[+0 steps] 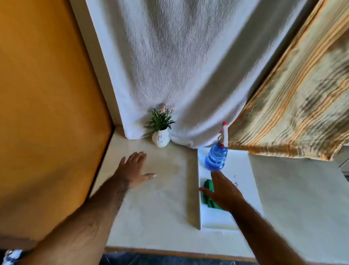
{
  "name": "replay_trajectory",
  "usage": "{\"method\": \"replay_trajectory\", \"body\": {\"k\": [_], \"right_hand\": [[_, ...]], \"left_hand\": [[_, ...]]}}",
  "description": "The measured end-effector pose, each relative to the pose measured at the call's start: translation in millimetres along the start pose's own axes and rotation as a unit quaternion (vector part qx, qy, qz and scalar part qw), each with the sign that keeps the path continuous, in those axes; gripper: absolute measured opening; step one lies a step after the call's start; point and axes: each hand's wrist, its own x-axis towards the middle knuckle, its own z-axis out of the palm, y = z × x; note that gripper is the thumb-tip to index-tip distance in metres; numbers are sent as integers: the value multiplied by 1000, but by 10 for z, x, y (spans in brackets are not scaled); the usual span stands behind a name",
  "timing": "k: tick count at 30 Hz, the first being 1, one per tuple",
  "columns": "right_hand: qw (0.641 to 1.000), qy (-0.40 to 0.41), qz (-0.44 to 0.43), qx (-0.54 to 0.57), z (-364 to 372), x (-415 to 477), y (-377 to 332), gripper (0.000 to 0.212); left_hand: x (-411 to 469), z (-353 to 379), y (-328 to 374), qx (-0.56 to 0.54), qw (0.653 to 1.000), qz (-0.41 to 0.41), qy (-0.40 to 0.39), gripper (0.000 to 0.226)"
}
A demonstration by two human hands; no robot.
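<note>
A blue spray bottle (216, 156) with a white and red trigger head stands at the far end of a white tray (243, 175). A green cloth (208, 194) lies in the tray, partly hidden under my right hand (224, 191). That hand is stretched out with straight fingers above the cloth, its fingertips just short of the bottle. My left hand (134, 168) is spread flat, palm down, over the pale counter (159, 204) to the left of the tray, holding nothing.
A small white vase with a green plant (161, 129) stands at the back of the counter against a white curtain (185, 60). A striped curtain (308, 90) hangs at the right. An orange wall (36, 100) closes the left side. The counter's front edge (180, 253) lies near me.
</note>
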Motion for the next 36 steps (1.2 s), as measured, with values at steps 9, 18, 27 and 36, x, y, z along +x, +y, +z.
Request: {"method": "replay_trajectory", "body": {"k": [9, 18, 27, 36], "right_hand": [[999, 1, 32, -32, 921, -211, 226, 109], [977, 171, 90, 85, 397, 163, 76, 105], [859, 312, 54, 402, -510, 1205, 121, 63], [807, 343, 59, 477, -250, 1368, 143, 36]], "left_hand": [[-96, 1086, -307, 43, 999, -21, -7, 105], [-137, 1385, -389, 7, 997, 23, 70, 109], [-115, 1486, -447, 33, 994, 37, 102, 108], [-65, 1640, -539, 53, 990, 31, 129, 98]]}}
